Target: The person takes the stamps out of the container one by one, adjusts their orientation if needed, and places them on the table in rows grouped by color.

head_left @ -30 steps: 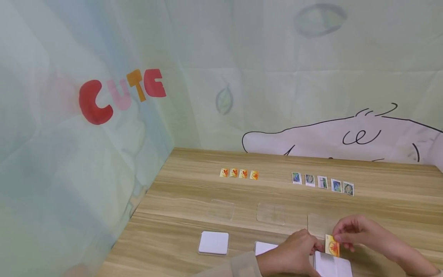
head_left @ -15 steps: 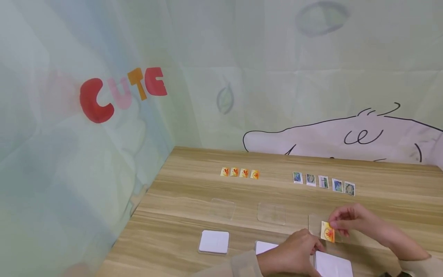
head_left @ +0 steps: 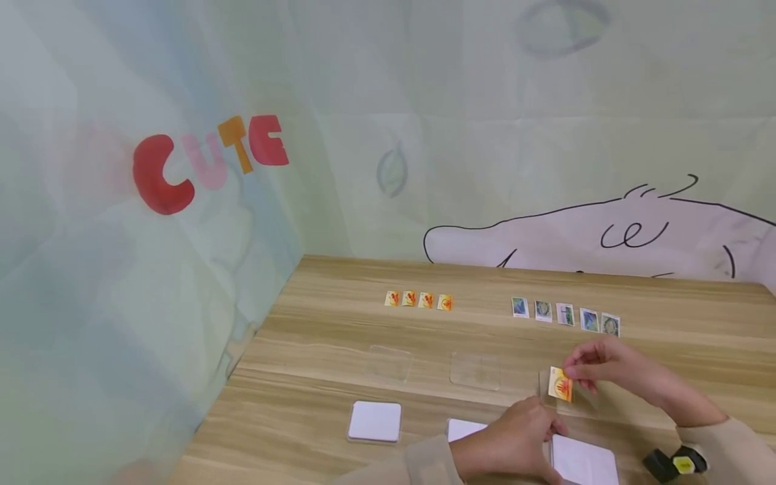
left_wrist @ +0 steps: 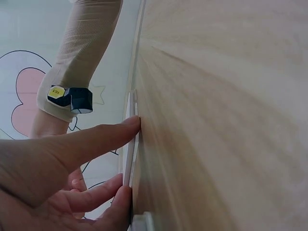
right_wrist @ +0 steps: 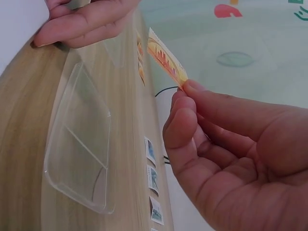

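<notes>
In the head view my right hand pinches a yellow-orange postage stamp by its right edge, thumb against fingertips. The right wrist view shows the raised stamp with its toothed edge. Below it on the table lies a clear plastic lid. At the front right my left hand holds a flat clear case topped with white by its edges. Seen from the left wrist, thumb and fingers grip opposite sides of the thin case.
Several orange stamps form a row at the back, and several blue-green stamps another to their right. Two clear lids lie mid-table. A white-topped case stands front left; a second is partly behind my left hand. Printed cloth walls border the table.
My right hand has moved away from the white-topped case, up and to the left in the head view, carrying the orange stamp. The left hand has stayed on the case.
</notes>
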`<action>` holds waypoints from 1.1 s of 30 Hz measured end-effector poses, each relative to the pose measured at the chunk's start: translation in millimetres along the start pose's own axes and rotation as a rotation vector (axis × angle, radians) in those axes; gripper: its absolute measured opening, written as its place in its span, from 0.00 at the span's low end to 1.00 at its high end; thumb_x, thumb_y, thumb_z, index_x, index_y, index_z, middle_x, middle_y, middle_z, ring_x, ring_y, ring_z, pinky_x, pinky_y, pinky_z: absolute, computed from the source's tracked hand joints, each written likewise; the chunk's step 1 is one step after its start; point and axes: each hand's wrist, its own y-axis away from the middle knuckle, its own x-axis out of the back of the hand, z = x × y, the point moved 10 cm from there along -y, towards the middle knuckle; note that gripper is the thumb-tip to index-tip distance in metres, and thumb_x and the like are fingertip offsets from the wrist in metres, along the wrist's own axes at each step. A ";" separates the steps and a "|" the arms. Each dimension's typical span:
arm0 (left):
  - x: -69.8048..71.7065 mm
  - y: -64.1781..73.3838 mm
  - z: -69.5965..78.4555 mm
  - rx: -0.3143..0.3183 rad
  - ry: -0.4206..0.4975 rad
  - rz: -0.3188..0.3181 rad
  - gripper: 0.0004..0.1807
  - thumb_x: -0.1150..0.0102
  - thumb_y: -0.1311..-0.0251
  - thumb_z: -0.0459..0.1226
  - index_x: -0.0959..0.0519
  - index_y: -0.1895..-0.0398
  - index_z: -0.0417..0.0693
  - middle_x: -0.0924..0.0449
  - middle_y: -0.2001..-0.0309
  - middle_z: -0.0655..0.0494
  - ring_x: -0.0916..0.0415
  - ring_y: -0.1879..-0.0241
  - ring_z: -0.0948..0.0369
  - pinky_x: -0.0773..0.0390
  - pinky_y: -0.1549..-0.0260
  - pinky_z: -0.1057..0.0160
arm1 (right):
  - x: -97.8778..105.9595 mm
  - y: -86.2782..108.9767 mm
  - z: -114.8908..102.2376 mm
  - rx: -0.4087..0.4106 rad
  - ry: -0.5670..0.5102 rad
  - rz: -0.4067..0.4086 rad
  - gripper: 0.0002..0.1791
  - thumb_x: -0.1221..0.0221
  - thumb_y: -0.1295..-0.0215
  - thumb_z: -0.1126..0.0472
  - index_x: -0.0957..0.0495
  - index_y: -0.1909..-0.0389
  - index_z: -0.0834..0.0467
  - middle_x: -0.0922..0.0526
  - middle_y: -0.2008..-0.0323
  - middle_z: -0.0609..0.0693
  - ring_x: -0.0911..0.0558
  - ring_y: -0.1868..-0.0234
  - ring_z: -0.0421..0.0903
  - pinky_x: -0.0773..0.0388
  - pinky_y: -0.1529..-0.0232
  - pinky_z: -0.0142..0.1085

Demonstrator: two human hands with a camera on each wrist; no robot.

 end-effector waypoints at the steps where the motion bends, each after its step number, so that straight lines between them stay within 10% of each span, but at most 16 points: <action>1: 0.1 -0.2 -0.7 0.007 0.001 -0.003 0.29 0.18 0.60 0.50 0.14 0.51 0.54 0.28 0.73 0.73 0.39 0.66 0.78 0.40 0.65 0.82 | 1.0 -1.8 -0.1 -0.006 0.012 0.006 0.07 0.45 0.28 0.70 0.19 0.62 0.67 0.20 0.77 0.54 0.23 0.77 0.39 0.23 0.75 0.36; 33: 3.1 1.4 5.1 -0.036 -0.085 0.044 0.27 0.18 0.63 0.52 0.13 0.55 0.56 0.29 0.75 0.74 0.40 0.68 0.79 0.42 0.68 0.82 | 28.8 -34.8 2.4 -0.101 0.002 0.070 0.10 0.42 0.29 0.68 0.21 0.58 0.73 0.19 0.72 0.53 0.22 0.74 0.40 0.21 0.72 0.34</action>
